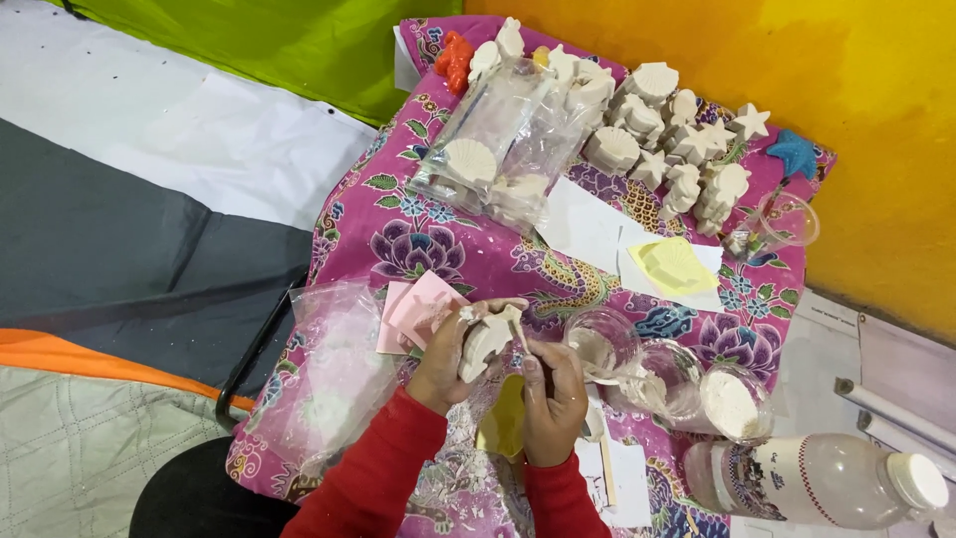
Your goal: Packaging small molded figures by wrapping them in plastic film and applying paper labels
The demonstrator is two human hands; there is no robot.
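Between the curled fingers of the left hand (443, 364) sits a white plaster figure (488, 339), gripped from its left side and held up over the floral tablecloth (448, 254). Right beside it, the right hand (553, 399) pinches a thin stick (519, 334) with its fingertips pressed together, the tip touching the figure. Just beyond the right fingers stand three clear plastic cups (662, 374), and a pink mould (418, 309) lies near the left fingers.

craft stall, plaster figures (637, 130), floral tablecloth (418, 239)
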